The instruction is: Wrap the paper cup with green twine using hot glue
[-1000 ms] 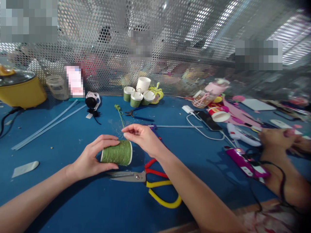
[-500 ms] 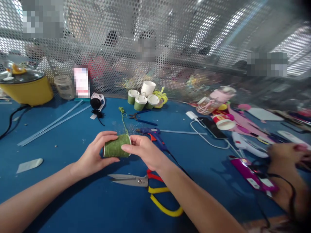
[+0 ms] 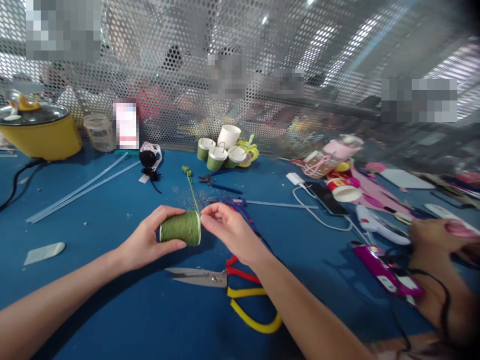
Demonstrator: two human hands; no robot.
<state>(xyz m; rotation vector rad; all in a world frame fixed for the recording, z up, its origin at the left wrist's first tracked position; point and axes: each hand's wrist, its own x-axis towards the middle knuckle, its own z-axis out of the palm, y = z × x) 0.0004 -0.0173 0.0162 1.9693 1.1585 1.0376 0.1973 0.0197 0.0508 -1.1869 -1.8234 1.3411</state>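
My left hand (image 3: 144, 242) is wrapped round a paper cup covered in green twine (image 3: 180, 227), held on its side just above the blue table (image 3: 112, 310). My right hand (image 3: 228, 231) pinches at the cup's right rim, fingers closed on the twine there. A loose green twine strand (image 3: 192, 187) runs from the cup away across the table to a knotted end. Scissors (image 3: 225, 285) with red and yellow handles lie just below my hands.
Several green-wrapped and white cups (image 3: 221, 147) stand at the back by a perforated metal screen. A blue glue gun (image 3: 240, 207), pliers (image 3: 215, 180), glue sticks (image 3: 82, 187), a yellow pot (image 3: 39, 132) and a phone on a cable (image 3: 326, 197) lie about. Another person's hand (image 3: 437, 240) works at the right.
My right hand dropped from above the cup to its right end and now pinches at the rim. The cup stayed on its side in my left hand, turning slightly.
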